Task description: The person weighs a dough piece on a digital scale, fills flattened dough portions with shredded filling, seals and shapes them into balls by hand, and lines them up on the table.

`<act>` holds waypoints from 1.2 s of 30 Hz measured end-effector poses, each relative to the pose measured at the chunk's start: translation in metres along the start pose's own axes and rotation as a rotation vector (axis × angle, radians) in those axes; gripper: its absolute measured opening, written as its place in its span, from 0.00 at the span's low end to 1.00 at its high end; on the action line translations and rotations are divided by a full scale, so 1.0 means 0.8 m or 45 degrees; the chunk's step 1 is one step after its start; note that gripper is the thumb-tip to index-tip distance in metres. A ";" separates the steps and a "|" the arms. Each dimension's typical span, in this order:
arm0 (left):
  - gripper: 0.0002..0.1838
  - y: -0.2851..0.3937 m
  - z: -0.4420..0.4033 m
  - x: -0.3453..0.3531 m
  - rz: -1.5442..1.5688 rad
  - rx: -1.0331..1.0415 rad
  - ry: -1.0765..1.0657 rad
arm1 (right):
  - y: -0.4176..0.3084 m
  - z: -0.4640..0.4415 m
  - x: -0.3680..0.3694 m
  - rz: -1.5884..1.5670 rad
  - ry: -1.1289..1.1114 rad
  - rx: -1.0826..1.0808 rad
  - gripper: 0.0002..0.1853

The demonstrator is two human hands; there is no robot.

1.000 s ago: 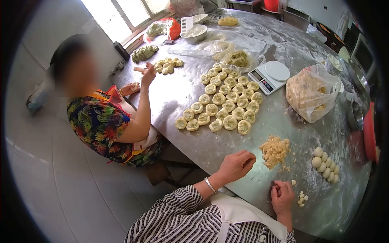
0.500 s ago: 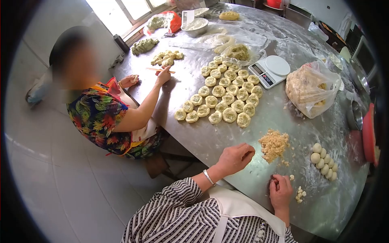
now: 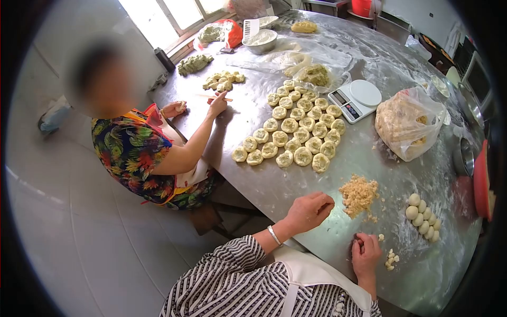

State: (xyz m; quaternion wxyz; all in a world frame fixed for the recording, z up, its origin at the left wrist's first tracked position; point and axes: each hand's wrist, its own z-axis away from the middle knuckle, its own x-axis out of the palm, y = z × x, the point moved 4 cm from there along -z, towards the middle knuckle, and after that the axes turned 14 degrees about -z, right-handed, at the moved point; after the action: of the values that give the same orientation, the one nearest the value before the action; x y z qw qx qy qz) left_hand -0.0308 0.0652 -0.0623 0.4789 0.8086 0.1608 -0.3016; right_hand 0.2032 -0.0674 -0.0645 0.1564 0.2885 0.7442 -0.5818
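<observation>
My left hand (image 3: 310, 211), a silver bangle at its wrist, is closed above the steel table, fingers bent and pressed together. Whatever they may hold is hidden. Just right of it lies a crumbly tan heap (image 3: 359, 195). Near the table's front edge rests my right hand (image 3: 365, 254), its fingers curled in; their inside does not show. Small pale dough bits (image 3: 391, 259) lie beside it. Farther right, smooth pale dough balls (image 3: 423, 216) sit in a tight group. Beyond my left hand spread many round dough pieces with hollowed tops (image 3: 302, 156).
At the left, a co-worker's hand (image 3: 217, 105) holds a thin stick near small dough lumps (image 3: 224, 81). A kitchen scale (image 3: 356, 99) and a plastic bag of crumbly filling (image 3: 411, 124) stand farther back. A red basin (image 3: 481, 182) is at the right edge.
The view has tilted slightly, so everything sits a little lower and to the right. My hands keep nearly the same pose and place. The co-worker's stick hand has shifted slightly.
</observation>
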 end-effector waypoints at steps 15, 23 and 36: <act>0.05 0.001 0.000 -0.001 -0.038 0.019 -0.028 | -0.004 -0.003 0.000 0.017 -0.043 0.037 0.14; 0.05 0.001 0.000 -0.002 -0.026 0.005 -0.039 | -0.001 -0.003 0.002 0.006 -0.027 0.031 0.14; 0.06 -0.001 0.002 0.002 -0.047 -0.018 -0.067 | -0.005 -0.004 0.001 0.022 -0.014 0.025 0.13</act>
State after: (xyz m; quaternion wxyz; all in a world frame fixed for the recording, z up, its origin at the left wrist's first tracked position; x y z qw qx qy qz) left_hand -0.0307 0.0638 -0.0645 0.4829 0.7939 0.1652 -0.3304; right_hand 0.2007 -0.0646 -0.0613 0.1626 0.2935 0.7350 -0.5892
